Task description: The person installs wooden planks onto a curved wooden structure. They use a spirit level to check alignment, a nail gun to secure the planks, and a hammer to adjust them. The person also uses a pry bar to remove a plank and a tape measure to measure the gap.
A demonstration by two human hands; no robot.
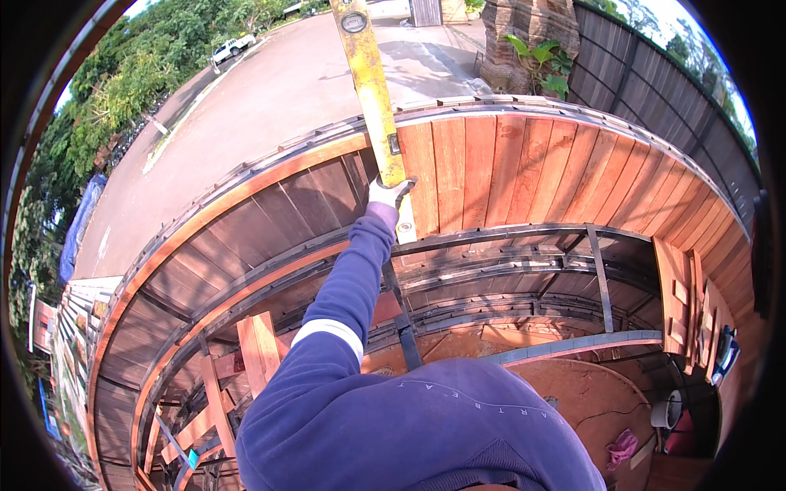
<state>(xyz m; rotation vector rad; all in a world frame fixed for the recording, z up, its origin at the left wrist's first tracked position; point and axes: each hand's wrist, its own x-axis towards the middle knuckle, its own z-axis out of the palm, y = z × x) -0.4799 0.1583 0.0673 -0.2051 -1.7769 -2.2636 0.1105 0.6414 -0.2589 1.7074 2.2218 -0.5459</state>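
So we've got one gloved hand (386, 196) up here, fingers wrapped tight around the lower end of a long yellow spirit level (370, 86), which runs away from the fingertips toward the road (270, 98) beyond. Can't honestly tell which hand it is, the blue sleeve (348, 286) comes up the middle of the view, and the other hand isn't in sight at all. The level lies along the seam right where the laid reddish wooden planks (524, 172) stop, just to one side of the fingers, and the bare darker boards (270, 221) start on the other side, so holding it there looks like a way of checking that plank edge for straightness. Below the wrist there's the steel frame (508, 237) of the structure, still uncovered, with loose timber offcuts (258, 348) further down past the elbow. Gripping the level low probably keeps it pressed flat against the boards while the far end reaches past the rim (246, 176)
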